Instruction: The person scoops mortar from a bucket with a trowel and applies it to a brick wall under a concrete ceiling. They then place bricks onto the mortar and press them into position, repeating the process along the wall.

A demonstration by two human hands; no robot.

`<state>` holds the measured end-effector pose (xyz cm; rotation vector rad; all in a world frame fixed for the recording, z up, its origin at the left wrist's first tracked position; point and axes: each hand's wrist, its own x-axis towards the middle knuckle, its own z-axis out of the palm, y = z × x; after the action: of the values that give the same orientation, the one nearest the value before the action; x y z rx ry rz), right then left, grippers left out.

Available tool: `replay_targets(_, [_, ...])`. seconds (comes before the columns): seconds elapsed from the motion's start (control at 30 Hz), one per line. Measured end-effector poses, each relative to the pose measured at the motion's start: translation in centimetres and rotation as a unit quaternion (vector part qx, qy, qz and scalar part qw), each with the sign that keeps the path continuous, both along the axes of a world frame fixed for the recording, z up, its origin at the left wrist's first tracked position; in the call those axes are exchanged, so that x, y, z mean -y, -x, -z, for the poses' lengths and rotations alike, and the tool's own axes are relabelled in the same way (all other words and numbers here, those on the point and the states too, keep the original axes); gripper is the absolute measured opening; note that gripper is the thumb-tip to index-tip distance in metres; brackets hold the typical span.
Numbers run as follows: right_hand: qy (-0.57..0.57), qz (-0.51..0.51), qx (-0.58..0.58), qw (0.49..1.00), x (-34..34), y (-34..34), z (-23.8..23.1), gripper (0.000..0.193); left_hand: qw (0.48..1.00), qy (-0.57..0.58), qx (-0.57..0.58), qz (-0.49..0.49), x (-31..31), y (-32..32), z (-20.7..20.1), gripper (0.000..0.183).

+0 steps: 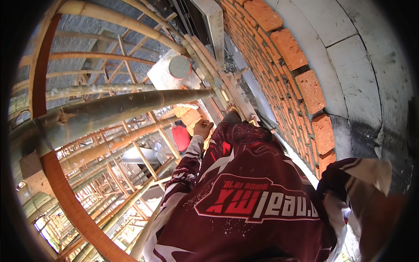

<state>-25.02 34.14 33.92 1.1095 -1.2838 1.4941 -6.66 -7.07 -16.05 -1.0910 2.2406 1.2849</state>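
Observation:
My left hand [203, 128] is loosely closed beside my body, its fingers curled in, and nothing shows in it. Close by on its left lie orange bricks [190, 117] and a red object [180, 138] that I cannot make out. At the right edge my right hand [386, 214] is dark and smeared by motion, so its fingers cannot be read. Its pale sleeve cuff [371, 174] is near the grey block wall [355, 65]. Between that and my body runs a brick wall [312, 91] with mortar joints.
A round container of grey mortar [180, 67] stands on a whitish surface ahead. A thick bamboo pole [131, 102] crosses on the left, with a timber post [72, 205] nearer. Below is a lattice of bamboo and wood. My foot [232, 106] is on narrow planks [214, 65].

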Motion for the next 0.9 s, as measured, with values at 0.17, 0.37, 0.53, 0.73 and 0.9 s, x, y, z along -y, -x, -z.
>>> replay_targets(0.17, [-0.183,0.082,0.36,0.911,3.3,6.0,17.2,0.028,0.97,-0.195,0.132,-0.053,-0.1,-5.5,2.2,0.076])
replay_targets(0.37, [-0.55,-0.042,0.621,0.556,4.8,-2.7,46.4,0.06,0.921,-0.286,0.245,0.096,-1.3,-6.3,1.6,0.082])
replay_targets(0.53, [-0.266,-0.114,0.94,0.18,-2.7,-9.5,55.5,0.077,0.883,-0.287,0.311,0.204,1.1,-5.9,3.8,0.088])
replay_targets(0.73, [-0.517,-0.047,0.832,0.195,1.8,-6.2,58.3,0.089,0.836,-0.284,0.378,0.279,3.8,-4.0,8.1,0.094])
replay_targets(0.9, [-0.565,-0.087,0.7,0.429,11.8,1.0,62.7,0.067,0.836,-0.166,0.43,0.297,1.0,-2.5,11.1,0.1])
